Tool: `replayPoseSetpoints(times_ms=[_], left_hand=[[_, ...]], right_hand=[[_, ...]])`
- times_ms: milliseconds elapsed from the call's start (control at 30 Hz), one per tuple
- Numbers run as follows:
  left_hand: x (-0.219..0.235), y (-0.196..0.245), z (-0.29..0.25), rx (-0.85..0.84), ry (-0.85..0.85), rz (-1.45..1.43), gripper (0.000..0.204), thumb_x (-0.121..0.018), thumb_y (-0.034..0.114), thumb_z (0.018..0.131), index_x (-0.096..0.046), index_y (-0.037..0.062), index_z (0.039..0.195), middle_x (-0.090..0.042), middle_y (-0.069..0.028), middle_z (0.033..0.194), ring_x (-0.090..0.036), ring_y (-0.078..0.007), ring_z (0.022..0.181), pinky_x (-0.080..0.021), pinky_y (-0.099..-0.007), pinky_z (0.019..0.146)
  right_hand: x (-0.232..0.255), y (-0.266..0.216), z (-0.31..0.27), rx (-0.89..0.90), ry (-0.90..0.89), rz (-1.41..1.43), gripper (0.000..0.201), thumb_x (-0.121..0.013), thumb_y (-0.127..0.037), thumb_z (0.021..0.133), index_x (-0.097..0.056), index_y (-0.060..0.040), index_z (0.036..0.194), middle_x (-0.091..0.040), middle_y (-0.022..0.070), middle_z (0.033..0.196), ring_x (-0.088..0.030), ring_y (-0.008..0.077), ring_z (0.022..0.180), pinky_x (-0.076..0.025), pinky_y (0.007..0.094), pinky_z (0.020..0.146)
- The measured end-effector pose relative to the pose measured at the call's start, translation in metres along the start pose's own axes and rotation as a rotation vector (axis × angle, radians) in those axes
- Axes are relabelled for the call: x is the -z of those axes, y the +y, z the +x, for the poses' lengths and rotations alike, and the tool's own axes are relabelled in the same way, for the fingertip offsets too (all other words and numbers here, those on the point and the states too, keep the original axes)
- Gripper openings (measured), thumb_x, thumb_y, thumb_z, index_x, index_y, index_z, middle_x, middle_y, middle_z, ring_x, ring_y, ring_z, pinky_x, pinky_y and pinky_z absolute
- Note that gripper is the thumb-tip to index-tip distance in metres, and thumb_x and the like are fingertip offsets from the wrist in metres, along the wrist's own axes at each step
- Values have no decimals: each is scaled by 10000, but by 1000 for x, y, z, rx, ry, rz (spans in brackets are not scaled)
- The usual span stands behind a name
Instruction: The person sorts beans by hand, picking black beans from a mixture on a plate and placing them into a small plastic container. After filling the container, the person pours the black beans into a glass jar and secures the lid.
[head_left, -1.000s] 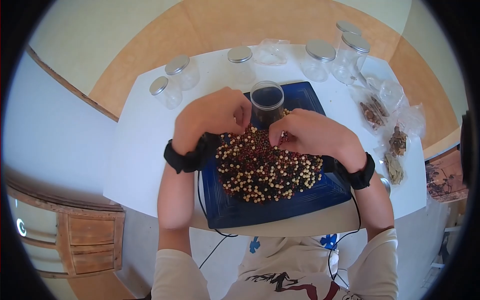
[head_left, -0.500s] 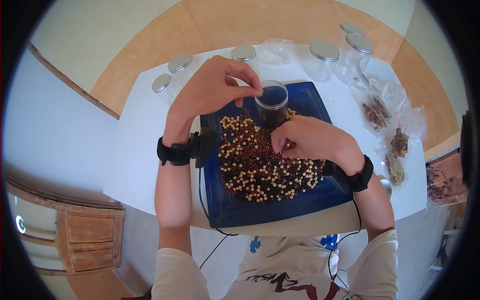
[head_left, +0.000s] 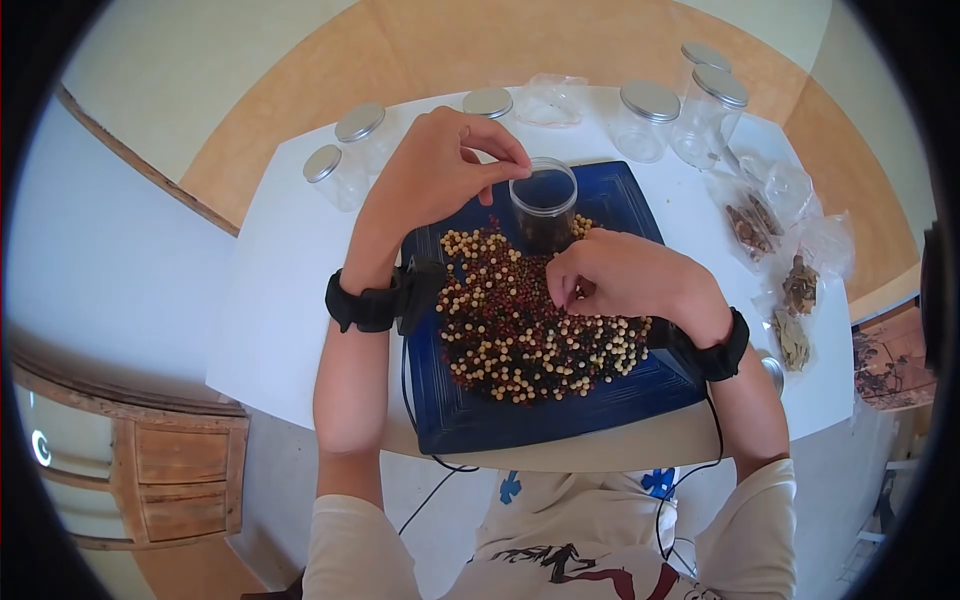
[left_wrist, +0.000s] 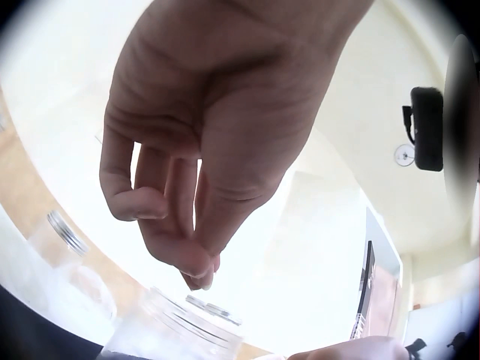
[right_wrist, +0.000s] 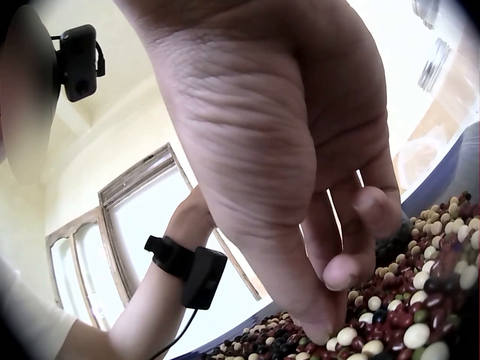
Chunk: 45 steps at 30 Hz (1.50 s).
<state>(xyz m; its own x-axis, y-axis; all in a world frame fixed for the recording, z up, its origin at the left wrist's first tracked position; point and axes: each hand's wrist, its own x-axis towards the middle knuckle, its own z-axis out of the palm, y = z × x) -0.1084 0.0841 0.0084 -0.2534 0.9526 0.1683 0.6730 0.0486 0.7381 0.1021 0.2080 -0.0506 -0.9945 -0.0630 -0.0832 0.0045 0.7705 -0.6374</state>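
A heap of mixed beans (head_left: pixel 530 345), cream, dark red, black and green, lies on a square dark blue tray (head_left: pixel 470 430). At the tray's far side stands an open clear jar (head_left: pixel 545 205) with dark contents low inside. My left hand (head_left: pixel 445 165) is at the jar's left rim, thumb and forefinger tips together; nothing shows between them in the left wrist view. My right hand (head_left: pixel 635 280) is low over the beans, fingers curled. Its thumb and forefinger tips meet right at the beans (right_wrist: pixel 416 334) in the right wrist view; I cannot tell if they pinch one.
Several lidded clear jars (head_left: pixel 645 120) stand along the back of the white table (head_left: pixel 270 290). A clear plastic bag (head_left: pixel 552 100) lies between them. Bags of dried pieces (head_left: pixel 748 225) lie at the right. A cable (head_left: pixel 408 400) runs from the left wrist across the tray edge.
My left hand has risen from the beans and moved to the jar's rim, then shifted slightly right. My right hand has stayed low over the beans, with its fingers shifting a little.
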Motion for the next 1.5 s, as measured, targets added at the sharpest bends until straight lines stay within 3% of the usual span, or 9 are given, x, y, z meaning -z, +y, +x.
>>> replayPoseSetpoints(times_ms=[367, 700, 767, 867, 933, 1067, 1167, 1233, 1500], left_hand=[[2, 7, -11, -166, -600, 179, 123, -799, 107, 883, -815, 36, 982, -799, -69, 866, -741, -152, 759, -577, -298, 711], [-39, -22, -7, -142, -708, 216, 170, -809, 108, 860, -804, 43, 1017, -797, -101, 863, -768, -223, 800, -589, -323, 749], [-42, -13, -11, -75, -635, 306, 173, -834, 72, 781, -802, 47, 950, -797, -103, 897, -774, -238, 853, -585, -354, 750], [-46, -18, -7, -179, -712, 244, 179, -837, 105, 833, -798, 48, 998, -788, -93, 899, -763, -226, 872, -588, -340, 773], [-50, -21, -4, -155, -715, 230, 170, -839, 96, 831, -796, 47, 988, -791, -91, 909, -764, -223, 881, -591, -342, 779], [-54, -22, -3, -82, -768, 195, 139, -830, 54, 825, -788, 46, 958, -796, -79, 918, -766, -216, 893, -598, -345, 796], [-57, -24, -5, -55, -758, 213, 132, -817, 28, 823, -786, 41, 951, -796, -76, 918, -766, -213, 888, -601, -346, 803], [-61, -28, -5, -65, -757, 215, 132, -819, 30, 820, -787, 42, 947, -796, -76, 910, -766, -217, 882, -601, -346, 799], [-66, -22, -9, -39, -726, 255, 124, -826, 35, 803, -787, 45, 920, -787, -79, 864, -763, -226, 850, -593, -345, 769]], right_hand=[[-4, 3, 1, 43, -5, 10, 111, -760, -24, 831, -759, -41, 940, -798, 95, 887, -774, 306, 895, -592, 401, 781], [3, -2, -1, 93, 43, 39, 95, -767, -30, 840, -759, -58, 930, -784, 97, 862, -768, 299, 856, -585, 398, 747], [13, -6, -3, 142, 76, 69, 96, -769, -28, 839, -755, -58, 929, -777, 96, 844, -765, 297, 839, -581, 391, 730], [25, -17, -7, 152, 197, 141, 96, -772, -31, 841, -738, -55, 928, -753, 100, 807, -744, 288, 761, -560, 371, 676], [28, -28, -8, 24, 509, 51, 110, -770, 19, 867, -720, -45, 942, -751, 44, 835, -672, 151, 668, -503, 291, 611], [21, -14, -1, 44, 709, -43, 113, -781, 4, 871, -724, -53, 951, -752, 29, 821, -627, 122, 623, -488, 286, 591], [20, -10, 1, -19, 725, -84, 109, -768, 5, 887, -725, -57, 966, -759, 35, 815, -645, 148, 616, -498, 304, 592], [16, -9, 4, 22, 834, -100, 78, -736, -52, 895, -692, -76, 955, -727, 125, 783, -718, 340, 714, -540, 423, 648], [14, -8, 4, 3, 849, -207, 83, -737, -54, 894, -682, -69, 955, -746, 129, 824, -726, 373, 778, -554, 442, 681]])
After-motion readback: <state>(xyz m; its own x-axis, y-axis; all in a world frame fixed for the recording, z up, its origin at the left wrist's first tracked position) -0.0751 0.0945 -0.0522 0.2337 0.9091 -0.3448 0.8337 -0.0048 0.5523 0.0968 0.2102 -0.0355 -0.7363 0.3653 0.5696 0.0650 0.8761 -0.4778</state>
